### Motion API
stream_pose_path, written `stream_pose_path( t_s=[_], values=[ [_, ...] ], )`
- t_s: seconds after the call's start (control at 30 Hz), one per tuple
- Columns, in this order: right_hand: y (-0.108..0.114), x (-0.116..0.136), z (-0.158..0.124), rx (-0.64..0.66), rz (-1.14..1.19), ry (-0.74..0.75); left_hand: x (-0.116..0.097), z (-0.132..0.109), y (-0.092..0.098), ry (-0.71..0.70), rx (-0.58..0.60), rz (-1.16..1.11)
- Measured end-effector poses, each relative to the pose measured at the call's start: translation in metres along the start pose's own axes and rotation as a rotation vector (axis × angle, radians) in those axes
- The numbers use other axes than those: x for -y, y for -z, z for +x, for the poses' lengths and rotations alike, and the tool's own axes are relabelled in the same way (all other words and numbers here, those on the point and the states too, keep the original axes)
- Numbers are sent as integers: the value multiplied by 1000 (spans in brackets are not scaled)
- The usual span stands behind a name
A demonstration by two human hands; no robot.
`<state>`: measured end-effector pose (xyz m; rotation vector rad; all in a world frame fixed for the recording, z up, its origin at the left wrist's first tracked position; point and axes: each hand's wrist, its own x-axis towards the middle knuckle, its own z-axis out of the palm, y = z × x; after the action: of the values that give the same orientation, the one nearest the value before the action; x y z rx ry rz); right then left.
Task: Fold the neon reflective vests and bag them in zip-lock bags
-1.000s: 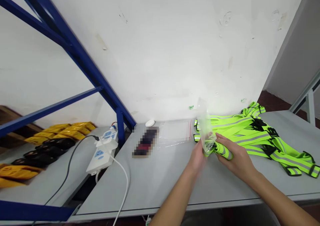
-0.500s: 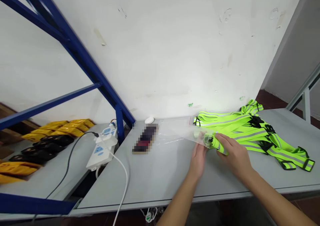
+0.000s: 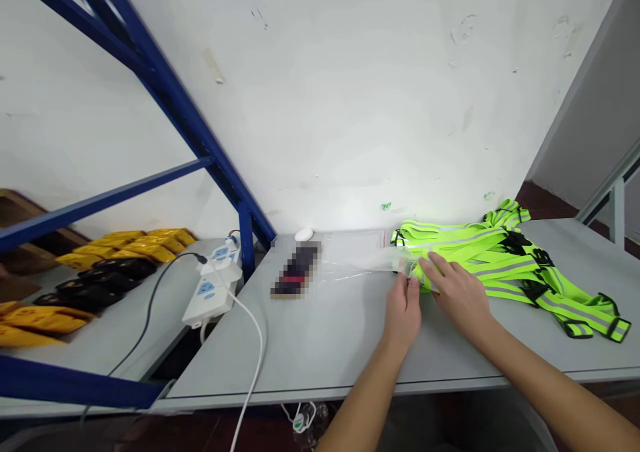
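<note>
Both my hands meet at the middle of the grey table. My left hand pinches the mouth of a clear plastic bag that lies low over the table. My right hand is closed on a folded neon-green reflective strap, whose end sits at the bag's opening. A pile of the same green straps lies just behind and to the right of my right hand.
More clear bags lie flat behind the hands. A dark blurred object and a small white puck sit near the wall. A white power strip with cables hangs between tables. Yellow and black packets fill the left shelf under a blue rack.
The clear bag stood upright in my left hand a second ago; now it lies nearly flat. Both hands have sunk toward the table and shifted slightly back toward the strap pile.
</note>
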<state>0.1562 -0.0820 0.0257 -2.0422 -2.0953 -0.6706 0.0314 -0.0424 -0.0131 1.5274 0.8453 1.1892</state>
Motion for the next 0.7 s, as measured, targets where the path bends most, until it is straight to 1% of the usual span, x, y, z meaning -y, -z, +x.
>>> stream_pose_path(
  t_s=[0.07,0.23,0.33,0.4,0.43,0.47,0.53,0.63,0.7],
  values=[
    [0,1,2,26,-31,12,0,-1,0,-30,25,-7],
    [4,5,3,62,-55,52,0,-2,2,13,-7,-29],
    [7,2,3,57,-5,-25,-2,-4,3,-11,66,-40],
    [8,-2,2,20,42,-105,-2,-7,2,-12,110,-58],
    [9,-3,2,-6,63,-134,-2,-8,1,0,114,-85],
    [9,-3,2,-35,78,-153,-2,-8,-1,21,106,-136],
    [8,-1,0,-81,83,-160,-1,-5,-4,97,65,-323],
    [3,11,-4,-111,63,-89,-2,2,-8,284,-27,-695],
    [-2,20,-8,-130,67,-15,-6,7,-7,391,-65,-864]
  ],
)
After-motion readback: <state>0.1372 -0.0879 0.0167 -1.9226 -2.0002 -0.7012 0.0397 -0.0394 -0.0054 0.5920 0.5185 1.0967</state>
